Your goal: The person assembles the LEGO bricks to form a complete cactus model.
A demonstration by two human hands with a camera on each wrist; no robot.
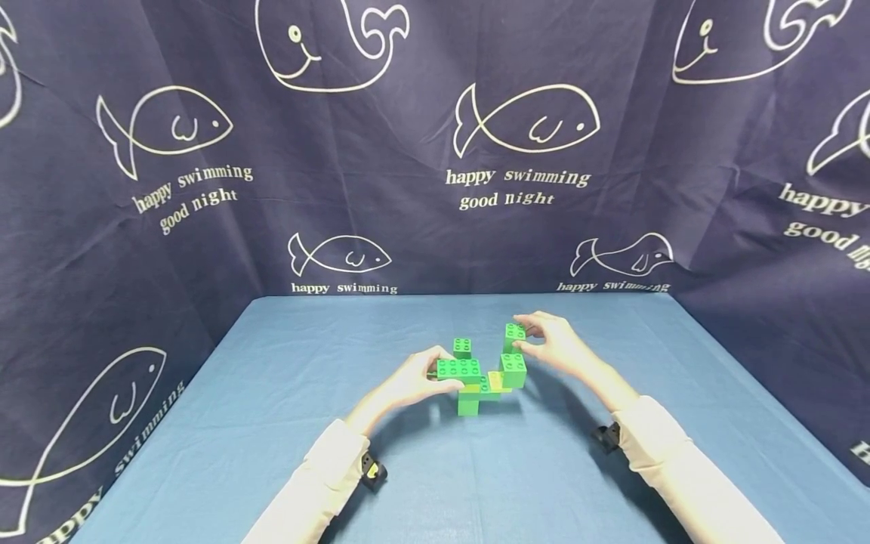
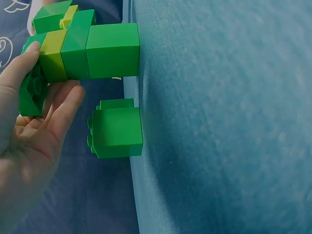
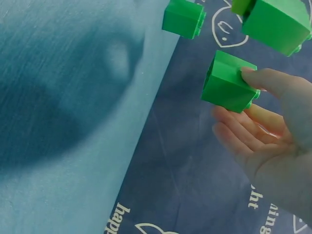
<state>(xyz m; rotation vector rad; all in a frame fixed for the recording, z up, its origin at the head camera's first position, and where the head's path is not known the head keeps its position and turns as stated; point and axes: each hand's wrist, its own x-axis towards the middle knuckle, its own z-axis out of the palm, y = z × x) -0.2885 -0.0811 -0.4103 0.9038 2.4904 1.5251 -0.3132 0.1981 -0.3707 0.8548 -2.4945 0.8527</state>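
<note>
My left hand [image 1: 418, 375] grips a built shape of green and yellow toy building bricks [image 1: 457, 369] by its long green top brick, thumb on the near side. In the left wrist view the yellow brick [image 2: 53, 55] is sandwiched between green ones, and a square green brick [image 2: 113, 50] forms the foot. The far right end of the shape carries a raised green brick [image 1: 513, 369]. Just behind that end, my right hand [image 1: 553, 344] pinches a loose square green brick [image 3: 229, 82] between thumb and fingers, its hollow underside turned away from the palm.
Another green brick [image 1: 462, 347] stands on the blue tablecloth [image 1: 326, 340] behind the built shape. A dark blue curtain [image 1: 421, 249] with white fish drawings hangs behind the table and along both sides. Each wrist wears a small black camera [image 1: 373, 471].
</note>
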